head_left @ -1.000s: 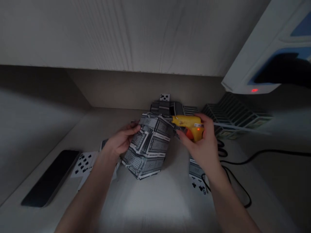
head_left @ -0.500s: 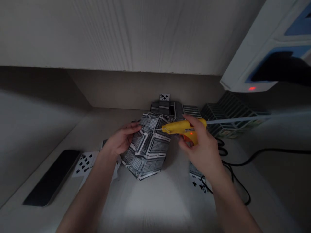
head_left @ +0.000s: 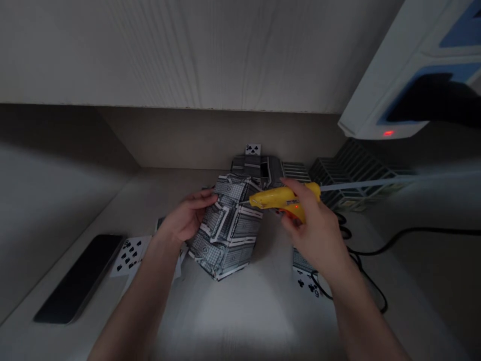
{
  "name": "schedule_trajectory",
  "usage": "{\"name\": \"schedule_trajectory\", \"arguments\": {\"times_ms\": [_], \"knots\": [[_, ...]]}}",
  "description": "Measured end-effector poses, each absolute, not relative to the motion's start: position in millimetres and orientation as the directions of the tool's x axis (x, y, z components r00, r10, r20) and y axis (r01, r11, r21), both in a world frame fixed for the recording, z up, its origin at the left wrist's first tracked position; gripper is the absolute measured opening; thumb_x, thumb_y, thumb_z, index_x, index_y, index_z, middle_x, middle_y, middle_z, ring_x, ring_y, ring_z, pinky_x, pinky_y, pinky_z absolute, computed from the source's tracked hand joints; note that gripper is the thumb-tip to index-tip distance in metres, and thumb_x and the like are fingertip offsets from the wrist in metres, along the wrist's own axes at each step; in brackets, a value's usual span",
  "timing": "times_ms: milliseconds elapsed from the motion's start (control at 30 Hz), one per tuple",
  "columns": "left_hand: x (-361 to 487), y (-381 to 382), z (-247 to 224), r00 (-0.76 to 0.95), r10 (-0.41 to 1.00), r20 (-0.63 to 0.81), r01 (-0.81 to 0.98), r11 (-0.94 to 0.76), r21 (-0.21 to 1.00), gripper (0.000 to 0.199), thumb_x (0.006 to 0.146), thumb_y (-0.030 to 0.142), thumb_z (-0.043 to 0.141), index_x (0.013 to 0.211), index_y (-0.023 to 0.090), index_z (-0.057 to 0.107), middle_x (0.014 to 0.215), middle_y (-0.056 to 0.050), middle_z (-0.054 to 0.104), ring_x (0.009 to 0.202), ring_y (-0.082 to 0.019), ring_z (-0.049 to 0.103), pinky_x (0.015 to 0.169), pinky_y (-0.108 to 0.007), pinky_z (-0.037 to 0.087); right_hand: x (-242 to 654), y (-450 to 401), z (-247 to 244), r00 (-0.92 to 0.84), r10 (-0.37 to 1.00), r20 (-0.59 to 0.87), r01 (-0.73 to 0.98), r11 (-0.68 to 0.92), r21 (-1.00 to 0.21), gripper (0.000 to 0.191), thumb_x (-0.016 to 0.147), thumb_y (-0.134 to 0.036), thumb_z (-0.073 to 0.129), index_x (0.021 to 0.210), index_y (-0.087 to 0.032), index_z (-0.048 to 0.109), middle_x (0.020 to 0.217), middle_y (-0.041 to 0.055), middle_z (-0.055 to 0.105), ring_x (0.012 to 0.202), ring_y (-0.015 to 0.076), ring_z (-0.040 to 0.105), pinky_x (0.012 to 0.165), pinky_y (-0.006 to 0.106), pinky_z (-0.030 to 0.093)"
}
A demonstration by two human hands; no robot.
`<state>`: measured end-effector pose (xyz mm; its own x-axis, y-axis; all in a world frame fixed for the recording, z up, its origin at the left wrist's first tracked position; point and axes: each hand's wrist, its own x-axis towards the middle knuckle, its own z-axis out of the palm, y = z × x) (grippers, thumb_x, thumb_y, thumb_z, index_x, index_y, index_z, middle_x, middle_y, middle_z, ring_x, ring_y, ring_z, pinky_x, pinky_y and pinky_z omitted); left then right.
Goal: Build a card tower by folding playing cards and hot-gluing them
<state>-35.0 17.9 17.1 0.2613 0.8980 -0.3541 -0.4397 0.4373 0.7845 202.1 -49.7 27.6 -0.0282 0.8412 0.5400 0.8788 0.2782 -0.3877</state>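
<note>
A boxy model built from playing cards [head_left: 225, 225], grey-patterned backs outward, stands tilted in the middle of the surface. My left hand [head_left: 191, 213] grips its upper left side, thumb and fingers at the edge; some fingertips are hidden behind it. In my right hand [head_left: 313, 228] is a yellow hot glue gun [head_left: 278, 196] with an orange trigger, a small red light and a long translucent glue stick out of its back. Its nozzle points left and meets, or nearly meets, a seam high on the model; I cannot tell which.
A black phone [head_left: 80, 278] and loose playing cards [head_left: 130, 255] lie on the left. More card structures [head_left: 353, 170] stand at the back right. A card stack [head_left: 306, 273] and black cable [head_left: 376, 250] lie right. A power strip [head_left: 387, 110] hangs above; a wooden panel [head_left: 188, 55] overhangs the back.
The view has shifted slightly. My right index finger and thumb sit almost the same on the glue gun, and its nozzle stays by the same seam. My left hand keeps its hold.
</note>
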Motion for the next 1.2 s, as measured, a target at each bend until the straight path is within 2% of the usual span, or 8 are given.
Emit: {"name": "schedule_trajectory", "arguments": {"times_ms": [267, 533, 767, 967, 1200], "knots": [[-35.5, 18.0, 15.8, 0.273, 0.899, -0.342, -0.419, 0.431, 0.799, 0.021, 0.077, 0.000, 0.063, 0.091, 0.009, 0.075, 0.082, -0.010, 0.078, 0.064, -0.017, 0.072, 0.060, -0.021, 0.058, 203.8, -51.9, 29.3, -0.061, 0.867, 0.495, 0.908, 0.254, -0.333, 0.059, 0.080, -0.016, 0.042, 0.139, -0.022, 0.045, 0.081, 0.0062, 0.064, 0.053, 0.0177, 0.057, 0.052, 0.031, 0.048], [-35.0, 16.6, 17.5, 0.271, 0.897, -0.350, -0.416, 0.437, 0.798, 0.020, 0.076, -0.001, 0.063, 0.089, 0.010, 0.074, 0.083, -0.008, 0.077, 0.064, -0.016, 0.071, 0.061, -0.021, 0.058, 205.8, -53.0, 30.4, -0.075, 0.863, 0.500, 0.910, 0.264, -0.319, 0.062, 0.081, -0.016, 0.041, 0.142, -0.026, 0.040, 0.075, 0.0021, 0.059, 0.048, 0.0154, 0.052, 0.049, 0.027, 0.043], [-34.9, 15.5, 18.1, 0.277, 0.893, -0.356, -0.404, 0.444, 0.800, 0.022, 0.077, 0.000, 0.063, 0.093, 0.010, 0.075, 0.087, -0.009, 0.078, 0.068, -0.017, 0.072, 0.063, -0.021, 0.058, 207.3, -52.3, 29.2, -0.068, 0.862, 0.502, 0.927, 0.240, -0.287, 0.065, 0.082, -0.015, 0.041, 0.145, -0.027, 0.035, 0.074, 0.0029, 0.059, 0.059, 0.0213, 0.059, 0.052, 0.030, 0.046], [-34.6, 15.5, 18.7, 0.271, 0.894, -0.357, -0.434, 0.444, 0.784, 0.020, 0.077, -0.002, 0.063, 0.087, 0.009, 0.075, 0.082, -0.009, 0.077, 0.065, -0.016, 0.071, 0.062, -0.020, 0.057, 208.3, -50.8, 28.7, -0.076, 0.847, 0.526, 0.923, 0.260, -0.284, 0.063, 0.082, -0.014, 0.042, 0.144, -0.026, 0.036, 0.077, 0.0041, 0.061, 0.061, 0.0219, 0.060, 0.052, 0.031, 0.048], [-34.8, 16.7, 17.3, 0.278, 0.891, -0.358, -0.408, 0.447, 0.796, 0.022, 0.077, -0.001, 0.063, 0.089, 0.011, 0.076, 0.082, -0.008, 0.078, 0.065, -0.016, 0.072, 0.060, -0.021, 0.058, 209.7, -51.1, 29.1, -0.065, 0.844, 0.533, 0.920, 0.257, -0.296, 0.067, 0.080, -0.013, 0.042, 0.145, -0.026, 0.035, 0.077, 0.0036, 0.060, 0.059, 0.0202, 0.059, 0.052, 0.029, 0.047]]}}
